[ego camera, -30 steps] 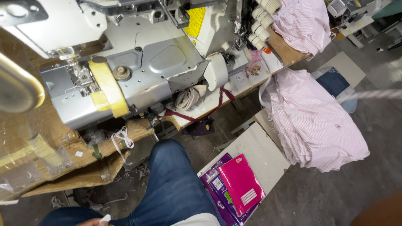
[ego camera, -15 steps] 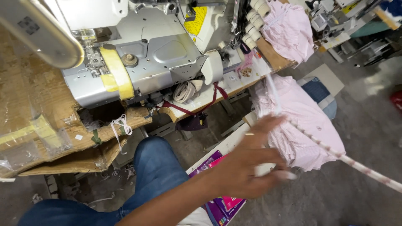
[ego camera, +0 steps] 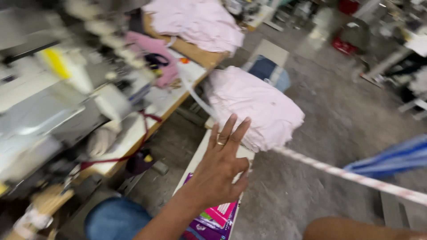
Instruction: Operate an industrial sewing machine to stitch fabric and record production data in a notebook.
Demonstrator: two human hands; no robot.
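- Left hand (ego camera: 218, 173) raised, back toward the camera, fingers straight and loosely spread, pinching nothing; thin ring (ego camera: 220, 143) on one finger.
- Right forearm (ego camera: 351, 226) only just in at the bottom edge; hand out of frame, so grip impossible to tell.
- Strip (ego camera: 347, 173): long, narrow, pale woven tape with faint reddish marks, stretched taut from the table edge, past the fingertips, down to the right edge. Touching the fingers or just behind them: cannot tell.
- Step, as a judgement: reaching out to the strip, beside the pile (ego camera: 253, 106), no hold made.
- Next move, by the look of it: closing thumb and fingers on the thin tape without slackening it; little width to grip.
- Pile: soft pink cloth, folded, rounded and slumping, on a flat white board (ego camera: 195, 155).
- Machine (ego camera: 66, 115) at left: hard grey metal, blurred.
- Packet (ego camera: 218, 218) under the wrist: glossy, pink and purple, flat.
- Floor (ego camera: 320, 111): rough grey concrete.
- Blue cloth (ego camera: 391, 158) at right, smooth and folded, just above the strip.
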